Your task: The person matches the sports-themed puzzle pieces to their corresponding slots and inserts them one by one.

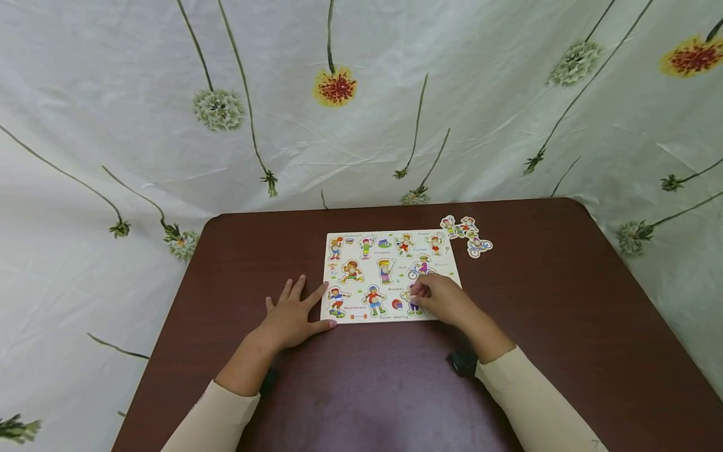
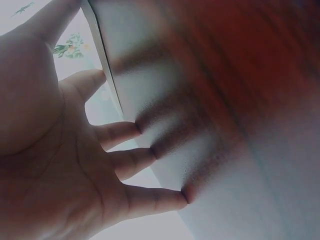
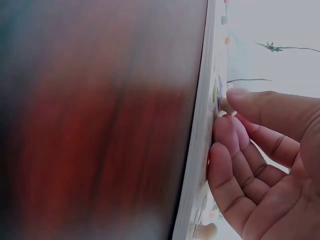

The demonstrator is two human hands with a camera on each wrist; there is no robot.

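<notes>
A white wooden peg puzzle board (image 1: 361,242) with pictures of children at sports lies flat on the table. At its lower right corner my right hand (image 1: 443,300) pinches the small knob of a puzzle piece (image 1: 415,307), and the fingers cover part of that picture. The right wrist view shows the wooden knob (image 3: 227,106) between thumb and fingertips, close against the board's face. My left hand (image 1: 290,317) lies spread out, thumb and index fingertip at the board's left edge, other fingertips on the table. Straight, parted fingers (image 2: 132,162) appear in the left wrist view.
Several loose puzzle pieces (image 1: 467,227) lie by the board's upper right corner, one with a bicycle (image 1: 479,246) nearest the right. The dark brown table (image 1: 565,282) ends at a flowered white curtain (image 1: 480,94). Figures fill other places on the board.
</notes>
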